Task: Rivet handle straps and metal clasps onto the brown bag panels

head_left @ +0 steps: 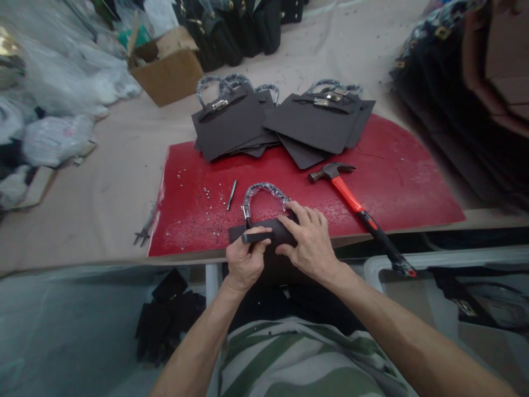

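Observation:
At the table's front edge, a dark bag panel (281, 232) carries a plastic-wrapped loop handle (264, 187), which stands up behind it. My left hand (247, 259) is closed, pinching a short dark strap (257, 237) between thumb and fingers over the panel's left part. My right hand (309, 240) grips the panel's right part, thumb on the near side and fingers by the handle's right foot. The panel's lower part drops below the table edge, partly hidden by my hands. A small metal punch (232, 194) lies beyond my left hand.
A claw hammer (347, 193) lies to the right, its handle overhanging the table edge. Beneath it spreads a red mat (397, 165) with tiny studs at left. Stacked handled panels (231, 124) lie behind, near a cardboard box (167, 71). Dark panels (438, 110) are piled at right.

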Tool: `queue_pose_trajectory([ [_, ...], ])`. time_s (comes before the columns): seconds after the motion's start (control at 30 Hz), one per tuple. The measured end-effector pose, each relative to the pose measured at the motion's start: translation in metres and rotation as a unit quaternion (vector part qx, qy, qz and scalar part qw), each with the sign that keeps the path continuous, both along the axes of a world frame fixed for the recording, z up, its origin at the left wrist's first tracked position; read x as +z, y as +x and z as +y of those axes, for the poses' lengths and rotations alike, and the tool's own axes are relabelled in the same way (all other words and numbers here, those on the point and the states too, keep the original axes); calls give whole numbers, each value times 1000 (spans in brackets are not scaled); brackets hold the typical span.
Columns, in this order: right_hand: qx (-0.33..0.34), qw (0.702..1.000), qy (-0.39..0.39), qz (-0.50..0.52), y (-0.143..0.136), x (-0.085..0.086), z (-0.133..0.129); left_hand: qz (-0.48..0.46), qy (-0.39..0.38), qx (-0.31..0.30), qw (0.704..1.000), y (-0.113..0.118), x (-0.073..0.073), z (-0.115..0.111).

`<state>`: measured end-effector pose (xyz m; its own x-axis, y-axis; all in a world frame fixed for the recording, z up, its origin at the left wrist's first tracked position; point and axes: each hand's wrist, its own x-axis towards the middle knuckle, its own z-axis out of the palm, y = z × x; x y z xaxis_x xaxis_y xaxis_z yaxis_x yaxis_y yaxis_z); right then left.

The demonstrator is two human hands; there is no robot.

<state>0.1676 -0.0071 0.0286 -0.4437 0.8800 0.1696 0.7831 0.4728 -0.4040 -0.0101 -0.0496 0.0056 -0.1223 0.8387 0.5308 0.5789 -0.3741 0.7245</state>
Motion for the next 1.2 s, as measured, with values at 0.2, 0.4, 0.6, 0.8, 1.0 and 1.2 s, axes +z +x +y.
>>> queue_pose_trajectory([
  [0.2, 2, 1000, 3, 4, 1, 0, -1, 13, 1, 1, 1000, 2, 1, 2],
  [0.4, 3, 1000, 1, 9, 1, -1, 1, 0, 6, -11, 1000, 4, 0, 2],
  [0.6, 1, 1000, -5, 8, 1, 1, 0, 20, 8, -17, 1000, 4, -2, 4],
  [0.8, 1, 1000, -14, 4, 2, 0, 1, 60, 35, -19, 997, 8, -1, 7],
  [1.0, 7, 1000, -11, 8, 3, 0, 1, 96, 39, -43, 994, 12, -3, 14],
  [1.2, 27, 998, 2, 56, 7, -4, 2, 78, 6, -64, 995, 13, -6, 15],
])
